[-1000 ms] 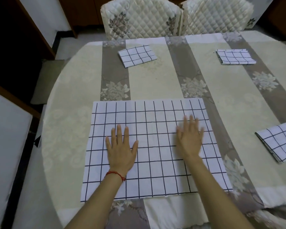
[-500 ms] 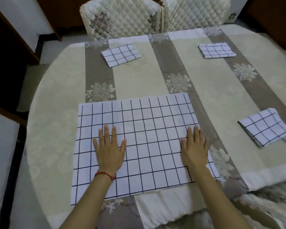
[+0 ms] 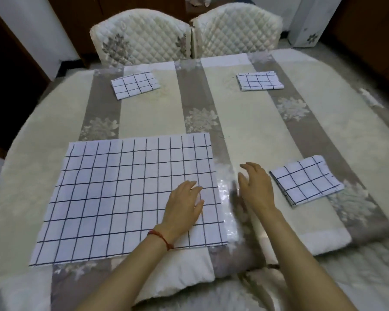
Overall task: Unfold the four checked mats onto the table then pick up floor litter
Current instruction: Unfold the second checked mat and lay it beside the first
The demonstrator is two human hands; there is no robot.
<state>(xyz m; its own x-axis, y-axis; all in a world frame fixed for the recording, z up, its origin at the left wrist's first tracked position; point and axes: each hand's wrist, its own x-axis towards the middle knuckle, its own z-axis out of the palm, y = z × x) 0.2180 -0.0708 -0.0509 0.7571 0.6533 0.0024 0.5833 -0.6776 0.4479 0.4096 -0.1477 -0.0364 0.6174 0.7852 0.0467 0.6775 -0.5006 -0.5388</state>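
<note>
One checked mat [image 3: 112, 194] lies spread flat on the near left of the table [image 3: 245, 131]. My left hand [image 3: 184, 205] is over the mat's right part, fingers relaxed, holding nothing. My right hand [image 3: 255, 187] hovers just past the mat's right edge, fingers loosely spread, empty. A folded checked mat [image 3: 305, 180] lies right beside my right hand. Two more folded mats sit at the far side: one far left [image 3: 135, 85], one far right [image 3: 258, 80].
The oval table has a cream and grey striped floral cloth. Two quilted white chairs [image 3: 144, 37] [image 3: 236, 28] stand behind its far edge. A white appliance [image 3: 308, 21] stands at the far right. Dark wooden furniture lines the left side.
Both hands have slid right across the spread mat; the right hand has left the mat and now hangs near the folded mat on the right. The view has shifted right.
</note>
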